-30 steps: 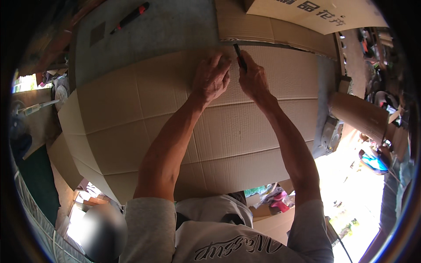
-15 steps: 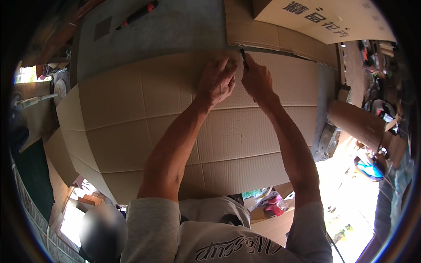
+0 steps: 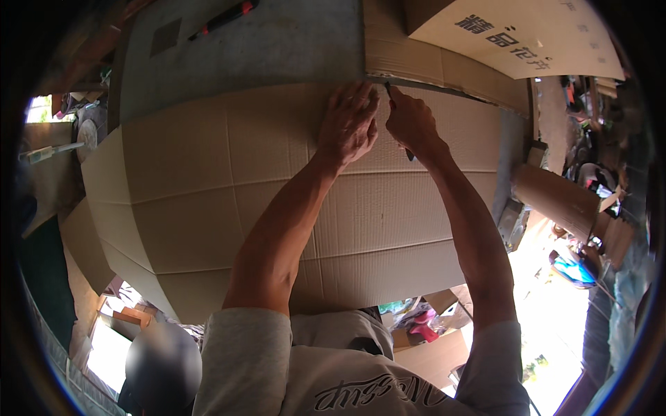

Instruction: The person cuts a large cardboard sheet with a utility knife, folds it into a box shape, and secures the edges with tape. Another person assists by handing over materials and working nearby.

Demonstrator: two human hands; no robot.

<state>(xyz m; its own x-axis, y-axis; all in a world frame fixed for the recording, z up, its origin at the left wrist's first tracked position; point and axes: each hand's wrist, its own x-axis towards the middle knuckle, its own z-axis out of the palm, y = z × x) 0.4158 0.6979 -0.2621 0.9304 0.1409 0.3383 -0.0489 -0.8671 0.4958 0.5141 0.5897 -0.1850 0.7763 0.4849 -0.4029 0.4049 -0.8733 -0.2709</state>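
Note:
A large creased sheet of brown cardboard [image 3: 270, 208] lies across the table in front of me. My left hand [image 3: 349, 121] rests flat on it near the far edge, fingers stretched out and pointing away from me. Just to its right, my right hand [image 3: 413, 125] is closed round a slim dark knife [image 3: 410, 155]. The tip of the knife shows beyond my forefinger, at the sheet's far edge, and its rear end pokes out below the palm. Most of the handle is hidden in my grip.
A black-and-red tool [image 3: 223, 19] lies on the grey tabletop [image 3: 284, 45] at the far left. Folded cardboard [image 3: 423, 59] and a printed carton [image 3: 527, 41] stand at the far right. A curved cardboard piece [image 3: 555, 197] is off the right side. A blurred round shape [image 3: 164, 367] appears at lower left.
My left hand's fingers have gone from curled to stretched flat on the cardboard. The right hand has turned slightly, still holding the knife, and its rear end now shows. The whole view has shifted a little.

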